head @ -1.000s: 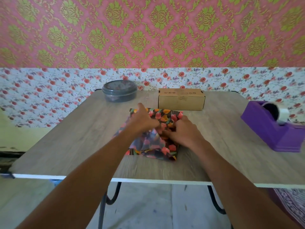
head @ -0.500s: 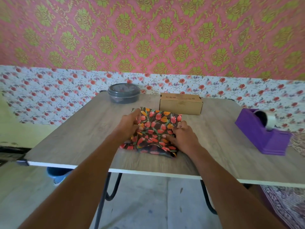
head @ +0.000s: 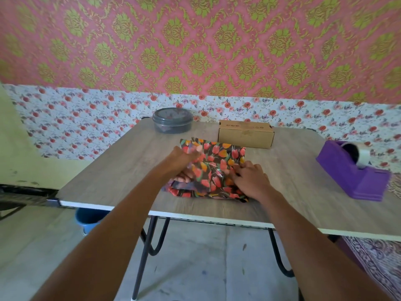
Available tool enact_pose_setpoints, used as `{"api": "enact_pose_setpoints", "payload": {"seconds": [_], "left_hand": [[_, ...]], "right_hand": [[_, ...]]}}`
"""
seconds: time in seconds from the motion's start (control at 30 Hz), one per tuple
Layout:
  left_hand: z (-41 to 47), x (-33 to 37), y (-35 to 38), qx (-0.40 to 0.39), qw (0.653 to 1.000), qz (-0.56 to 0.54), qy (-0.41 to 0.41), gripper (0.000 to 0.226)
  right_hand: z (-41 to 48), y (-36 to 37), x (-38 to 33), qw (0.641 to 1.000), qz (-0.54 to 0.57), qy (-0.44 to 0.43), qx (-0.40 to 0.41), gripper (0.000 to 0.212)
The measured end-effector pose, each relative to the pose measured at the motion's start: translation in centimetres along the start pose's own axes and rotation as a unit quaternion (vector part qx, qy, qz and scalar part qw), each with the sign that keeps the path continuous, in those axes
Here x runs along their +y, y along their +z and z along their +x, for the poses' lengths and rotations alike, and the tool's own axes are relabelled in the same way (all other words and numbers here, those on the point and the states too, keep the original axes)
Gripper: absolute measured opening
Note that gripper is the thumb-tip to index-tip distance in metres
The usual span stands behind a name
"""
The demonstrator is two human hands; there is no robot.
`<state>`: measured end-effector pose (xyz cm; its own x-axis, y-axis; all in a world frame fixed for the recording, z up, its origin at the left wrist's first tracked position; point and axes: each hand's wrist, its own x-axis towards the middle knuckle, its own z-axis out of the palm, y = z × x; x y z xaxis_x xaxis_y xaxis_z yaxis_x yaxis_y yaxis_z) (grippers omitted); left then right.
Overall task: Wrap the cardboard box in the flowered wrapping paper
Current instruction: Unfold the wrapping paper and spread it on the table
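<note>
The flowered wrapping paper (head: 213, 168), dark with red and orange tulips, lies folded on the table (head: 121, 161) near its front edge. My left hand (head: 184, 159) grips a layer of the paper at its left side, with fingers tucked under the lifted sheet. My right hand (head: 249, 179) holds the paper's right side, fingers curled at its edge. The cardboard box (head: 246, 135) stands closed just behind the paper, apart from both hands.
A grey round lidded container (head: 172, 120) sits at the back left of the table. A purple tape dispenser (head: 353, 170) stands at the right. A blue bucket (head: 89, 218) is on the floor under the table's front left edge.
My left hand has lifted a layer of the paper at the left, so the folded stack has opened a little. My right hand stayed on the right side. The camera has tilted.
</note>
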<state>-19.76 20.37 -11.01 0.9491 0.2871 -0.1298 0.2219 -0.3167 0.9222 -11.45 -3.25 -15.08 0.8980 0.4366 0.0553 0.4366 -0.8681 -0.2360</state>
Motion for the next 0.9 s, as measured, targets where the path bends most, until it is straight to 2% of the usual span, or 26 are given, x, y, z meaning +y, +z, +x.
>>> {"api": "enact_pose_setpoints", "payload": {"seconds": [0.07,0.17,0.23,0.33,0.4,0.47,0.57,0.63,0.67,0.73,0.8,0.87,0.9], "left_hand": [[-0.8,-0.2,-0.3,-0.037,0.999,0.009,-0.013,0.084],[-1.1,-1.1,-0.7,0.016,0.998,0.056,-0.024,0.086],[-1.3,-1.2,-1.2,0.036,0.996,0.066,-0.038,0.078],[-1.8,-1.0,-1.8,0.034,0.994,0.072,-0.072,0.061],[-2.1,-0.7,-1.7,0.030,0.997,0.023,-0.063,0.046],[-2.6,0.1,-1.4,0.037,0.994,-0.089,-0.052,0.032],[-3.2,1.9,-0.9,0.020,0.981,-0.192,-0.027,0.018],[-3.5,3.3,-0.3,0.011,0.977,-0.214,-0.004,0.017],[-3.6,4.0,0.0,0.009,0.975,-0.220,0.009,0.018],[-3.7,5.0,0.7,0.009,0.974,-0.223,0.038,0.018],[-3.9,5.2,1.2,0.059,0.975,-0.200,0.074,0.015],[-4.2,3.9,1.7,0.185,0.970,-0.077,0.135,0.014],[-4.4,2.8,1.9,0.261,0.952,0.012,0.163,0.019]], "right_hand": [[-0.7,0.1,-0.5,1.000,-0.019,0.006,-0.017,0.083],[-1.4,0.1,-0.9,0.999,-0.045,0.000,-0.017,0.124],[-1.4,0.0,-0.9,0.998,-0.053,-0.004,-0.016,0.132],[-1.6,0.0,-0.8,0.998,-0.056,-0.004,-0.021,0.130],[-1.7,-0.2,-0.8,0.998,-0.053,-0.007,-0.029,0.122],[-2.0,-0.6,-0.8,0.999,-0.030,-0.007,-0.027,0.107],[-3.1,-1.3,-2.1,0.996,0.081,-0.026,0.037,0.094],[-4.1,-1.5,-3.7,0.981,0.141,-0.086,0.102,0.091],[-4.6,-1.6,-4.6,0.973,0.155,-0.113,0.130,0.082],[-4.8,-1.8,-5.9,0.961,0.180,-0.125,0.168,0.045],[-4.5,-2.0,-6.2,0.947,0.225,-0.101,0.206,0.010],[-4.1,-2.0,-5.5,0.924,0.284,-0.055,0.248,0.013],[-4.0,-2.2,-5.1,0.910,0.319,-0.031,0.263,0.016]]}}
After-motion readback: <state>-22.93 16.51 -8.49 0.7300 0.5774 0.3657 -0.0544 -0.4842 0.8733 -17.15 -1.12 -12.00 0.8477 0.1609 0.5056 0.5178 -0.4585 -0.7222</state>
